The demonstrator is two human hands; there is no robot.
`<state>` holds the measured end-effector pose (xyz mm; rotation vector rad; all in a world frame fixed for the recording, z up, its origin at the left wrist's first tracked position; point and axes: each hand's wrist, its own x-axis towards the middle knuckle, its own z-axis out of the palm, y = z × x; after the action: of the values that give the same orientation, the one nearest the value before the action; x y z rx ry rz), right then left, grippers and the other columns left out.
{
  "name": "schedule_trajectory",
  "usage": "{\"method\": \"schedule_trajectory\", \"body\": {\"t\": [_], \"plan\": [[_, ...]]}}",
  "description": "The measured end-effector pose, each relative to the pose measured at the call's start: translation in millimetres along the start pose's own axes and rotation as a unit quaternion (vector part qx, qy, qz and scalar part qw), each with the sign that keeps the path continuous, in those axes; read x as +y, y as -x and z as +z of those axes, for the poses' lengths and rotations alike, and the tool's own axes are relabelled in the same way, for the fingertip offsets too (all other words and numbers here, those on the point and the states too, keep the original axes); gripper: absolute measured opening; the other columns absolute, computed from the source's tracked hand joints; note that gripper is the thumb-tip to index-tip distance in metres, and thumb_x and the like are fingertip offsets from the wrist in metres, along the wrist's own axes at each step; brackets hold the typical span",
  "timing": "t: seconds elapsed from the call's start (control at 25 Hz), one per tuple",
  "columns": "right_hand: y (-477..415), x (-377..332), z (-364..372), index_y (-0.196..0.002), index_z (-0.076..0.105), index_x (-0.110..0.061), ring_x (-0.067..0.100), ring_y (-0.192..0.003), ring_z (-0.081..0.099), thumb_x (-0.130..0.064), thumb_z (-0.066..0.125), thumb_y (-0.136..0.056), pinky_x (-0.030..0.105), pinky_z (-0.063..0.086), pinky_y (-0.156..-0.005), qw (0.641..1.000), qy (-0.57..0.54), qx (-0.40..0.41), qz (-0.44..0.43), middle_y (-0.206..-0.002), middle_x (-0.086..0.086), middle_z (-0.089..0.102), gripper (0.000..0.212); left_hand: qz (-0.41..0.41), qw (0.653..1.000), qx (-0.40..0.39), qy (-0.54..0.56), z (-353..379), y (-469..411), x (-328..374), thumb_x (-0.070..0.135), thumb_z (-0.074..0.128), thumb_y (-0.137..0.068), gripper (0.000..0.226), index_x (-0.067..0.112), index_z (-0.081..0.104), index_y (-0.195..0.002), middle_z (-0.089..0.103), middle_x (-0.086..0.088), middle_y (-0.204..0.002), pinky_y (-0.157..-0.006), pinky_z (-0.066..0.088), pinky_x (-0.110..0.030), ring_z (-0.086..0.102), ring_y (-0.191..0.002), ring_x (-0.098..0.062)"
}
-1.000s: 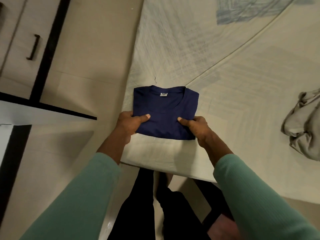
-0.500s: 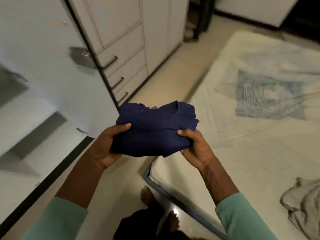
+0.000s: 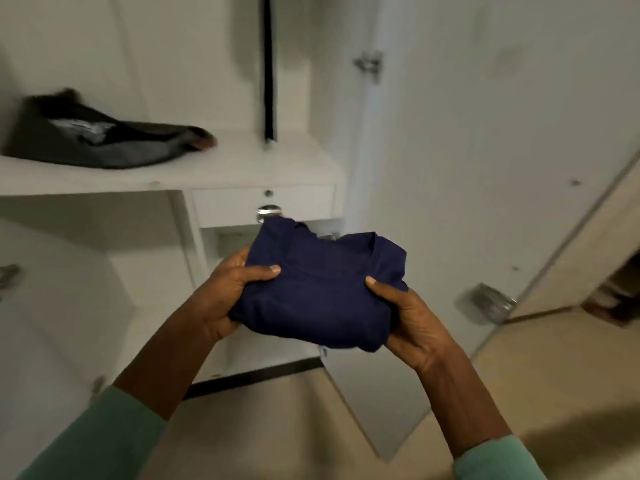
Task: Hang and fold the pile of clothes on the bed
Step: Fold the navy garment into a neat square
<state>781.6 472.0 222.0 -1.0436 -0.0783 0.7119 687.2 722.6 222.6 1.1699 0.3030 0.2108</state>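
A folded navy blue T-shirt (image 3: 322,292) is held in the air in front of an open white wardrobe. My left hand (image 3: 225,292) grips its left edge, thumb on top and fingers underneath. My right hand (image 3: 405,320) grips its right edge the same way. The shirt's collar points away from me. The bed and the pile of clothes are out of view.
A wardrobe shelf (image 3: 214,168) at the upper left carries a dark folded garment (image 3: 100,136). Under the shelf is a small drawer (image 3: 263,204) with a metal knob. The open wardrobe door (image 3: 485,168) stands to the right, with beige floor (image 3: 519,393) below.
Both hands lifted the folded shirt off the bed and carried it away. My view turned from the bed to the open wardrobe.
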Motion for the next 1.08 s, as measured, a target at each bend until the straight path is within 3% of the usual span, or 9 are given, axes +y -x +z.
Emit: {"method": "schedule_trajectory", "body": {"t": [0.16, 0.32, 0.52, 0.64, 0.76, 0.84, 0.92, 1.0, 1.08], "plan": [[-84.4, 26.4, 110.2, -0.139, 0.062, -0.009, 0.032, -0.116, 0.072, -0.01, 0.063, -0.098, 0.044, 0.064, -0.088, 0.996, -0.011, -0.069, 0.046, -0.129, 0.014, 0.072, 0.041, 0.026, 0.997, 0.066, -0.007, -104.2, -3.7, 59.0, -0.003, 0.077, -0.071, 0.069, 0.015, 0.063, -0.136, 0.073, -0.012, -0.127, -0.088, 0.063, -0.038, 0.072, -0.114, -0.033], [-138.6, 43.1, 201.7, -0.135, 0.065, -0.008, 0.032, -0.116, 0.071, -0.009, 0.065, -0.096, 0.048, 0.059, -0.095, 0.987, -0.012, -0.137, 0.08, -0.128, 0.014, 0.073, 0.039, 0.072, 0.99, 0.121, -0.002, -178.5, -6.3, 113.9, -0.005, 0.065, -0.088, 0.054, 0.02, 0.063, -0.135, 0.074, -0.009, -0.126, -0.089, 0.063, -0.04, 0.072, -0.114, -0.033], [-213.0, 49.8, 282.3, -0.13, 0.068, -0.009, 0.033, -0.112, 0.073, -0.003, 0.068, -0.09, 0.049, 0.06, -0.096, 0.973, 0.054, -0.207, 0.085, -0.124, 0.015, 0.074, 0.041, 0.096, 0.979, 0.175, 0.042, -237.8, -45.0, 152.7, -0.002, 0.071, -0.079, 0.057, 0.015, 0.066, -0.133, 0.072, -0.016, -0.128, -0.091, 0.06, -0.046, 0.073, -0.109, -0.035], [-272.1, 46.4, 317.8, -0.13, 0.069, -0.011, 0.035, -0.115, 0.072, -0.009, 0.069, -0.089, 0.049, 0.056, -0.098, 0.969, 0.053, -0.231, 0.074, -0.125, 0.015, 0.074, 0.042, 0.127, 0.958, 0.213, 0.142, -259.5, -79.5, 169.1, 0.011, 0.07, -0.083, 0.036, 0.009, 0.076, -0.119, 0.076, -0.017, -0.117, -0.087, 0.058, -0.044, 0.076, -0.094, -0.032], [-339.0, 36.6, 349.4, -0.132, 0.068, -0.01, 0.035, -0.114, 0.072, -0.01, 0.067, -0.09, 0.047, 0.061, -0.093, 0.962, 0.062, -0.256, 0.07, -0.126, 0.016, 0.073, 0.041, 0.079, 0.957, 0.224, 0.165, -272.8, -120.3, 193.3, 0.014, 0.069, -0.088, 0.026, 0.007, 0.082, -0.109, 0.076, -0.018, -0.117, -0.082, 0.063, -0.043, 0.077, -0.094, -0.034], [-386.3, 30.1, 370.8, -0.13, 0.068, -0.006, 0.036, -0.112, 0.072, -0.008, 0.067, -0.091, 0.047, 0.062, -0.093, 0.957, 0.065, -0.27, 0.081, -0.124, 0.018, 0.074, 0.039, 0.057, 0.96, 0.232, 0.143, -286.9, -149.6, 214.4, 0.008, 0.075, -0.084, 0.036, 0.003, 0.076, -0.121, 0.073, -0.022, -0.122, -0.081, 0.064, -0.046, 0.075, -0.1, -0.039], [-436.5, 25.6, 392.6, -0.128, 0.068, -0.006, 0.034, -0.111, 0.073, -0.007, 0.067, -0.092, 0.044, 0.062, -0.093, 0.952, 0.071, -0.284, 0.087, -0.122, 0.018, 0.074, 0.036, 0.087, 0.951, 0.266, 0.132, -300.2, -179.5, 235.4, 0.006, 0.076, -0.081, 0.046, 0.004, 0.071, -0.126, 0.074, -0.021, -0.12, -0.078, 0.065, -0.043, 0.077, -0.099, -0.036], [-482.4, 24.7, 416.3, -0.129, 0.066, -0.008, 0.03, -0.11, 0.073, -0.011, 0.067, -0.095, 0.04, 0.062, -0.089, 0.946, 0.094, -0.299, 0.086, -0.122, 0.014, 0.075, 0.034, 0.139, 0.935, 0.294, 0.14, -315.3, -203.6, 257.3, 0.006, 0.069, -0.079, 0.04, 0.005, 0.07, -0.119, 0.077, -0.017, -0.113, -0.071, 0.066, -0.036, 0.079, -0.09, -0.029], [-523.2, 29.1, 440.0, -0.121, 0.068, -0.012, 0.027, -0.106, 0.073, -0.02, 0.063, -0.102, 0.038, 0.061, -0.089, 0.936, 0.196, -0.284, 0.067, -0.116, 0.012, 0.076, 0.021, 0.163, 0.924, 0.311, 0.152, -329.8, -220.6, 276.8, 0.005, 0.067, -0.078, 0.04, 0.006, 0.07, -0.118, 0.078, -0.016, -0.112, -0.073, 0.065, -0.035, 0.079, -0.091, -0.027]]}}
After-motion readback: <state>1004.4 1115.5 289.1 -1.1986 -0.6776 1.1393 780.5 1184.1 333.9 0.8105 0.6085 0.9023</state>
